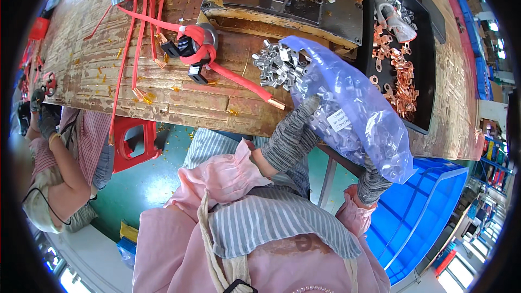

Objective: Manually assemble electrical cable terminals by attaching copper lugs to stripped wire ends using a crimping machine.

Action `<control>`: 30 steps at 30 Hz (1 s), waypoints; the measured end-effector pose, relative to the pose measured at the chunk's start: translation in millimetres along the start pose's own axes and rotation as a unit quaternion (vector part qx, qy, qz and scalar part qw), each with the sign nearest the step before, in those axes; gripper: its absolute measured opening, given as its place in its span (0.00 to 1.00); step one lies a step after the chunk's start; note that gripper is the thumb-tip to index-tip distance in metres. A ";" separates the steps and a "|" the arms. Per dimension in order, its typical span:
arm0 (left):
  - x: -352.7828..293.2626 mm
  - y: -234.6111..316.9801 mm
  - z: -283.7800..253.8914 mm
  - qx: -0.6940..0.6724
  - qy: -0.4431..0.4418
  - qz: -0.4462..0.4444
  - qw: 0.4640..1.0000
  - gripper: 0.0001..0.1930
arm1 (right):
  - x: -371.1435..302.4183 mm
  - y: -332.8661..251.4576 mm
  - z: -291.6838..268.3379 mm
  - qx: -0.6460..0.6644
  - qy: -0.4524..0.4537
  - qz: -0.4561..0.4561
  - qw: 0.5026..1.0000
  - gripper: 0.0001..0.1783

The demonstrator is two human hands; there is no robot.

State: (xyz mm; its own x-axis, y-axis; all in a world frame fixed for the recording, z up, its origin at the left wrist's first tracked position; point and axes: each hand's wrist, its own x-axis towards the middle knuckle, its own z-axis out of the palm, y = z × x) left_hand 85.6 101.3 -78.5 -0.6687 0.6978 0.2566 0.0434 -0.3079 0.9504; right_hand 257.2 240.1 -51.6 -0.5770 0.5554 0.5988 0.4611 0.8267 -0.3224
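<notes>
A see-through blue bag point(374, 125) is set over the near edge of the tabletop point(244, 111), in front of the black tray point(432, 70). Lots of silver bits point(279, 65) are seen at its far end, by the metal block point(342, 21), and more are kept inside. The bag's near side is touched by the left grip point(297, 127), and its low end is met by the right grip point(373, 180). Both are covered by grey gloves. The fingertips are hidden by the bag, so it cannot be told how wide or tight each grip is. The step in hand seems to be that the bag is tipped and the bits are let out. For the next move, the low end probably needs to be lifted gently, so no bits are spilled off the edge or mixed with the copper bits point(406, 89).
</notes>
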 end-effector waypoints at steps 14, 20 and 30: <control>8.5 22.8 0.3 -0.131 -0.008 -0.069 0.989 0.19 | -8.0 0.1 6.0 0.033 -0.035 0.040 0.998 0.44; 17.1 13.6 -2.5 -0.177 0.016 -0.200 0.964 0.18 | 2.3 -14.2 -1.9 0.149 -0.029 0.133 0.979 0.26; 22.3 28.7 -1.8 -0.209 -0.050 -0.068 0.974 0.19 | -12.9 -18.5 -8.7 0.208 -0.002 0.214 0.954 0.23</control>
State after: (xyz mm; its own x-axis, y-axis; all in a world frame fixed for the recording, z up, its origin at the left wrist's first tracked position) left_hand 70.6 106.8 -45.8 -0.5712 0.8031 0.1694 -0.3603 -0.4307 0.8275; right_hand 262.0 216.8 -46.9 -0.3984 0.8498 0.3451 0.3470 0.4879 -0.8010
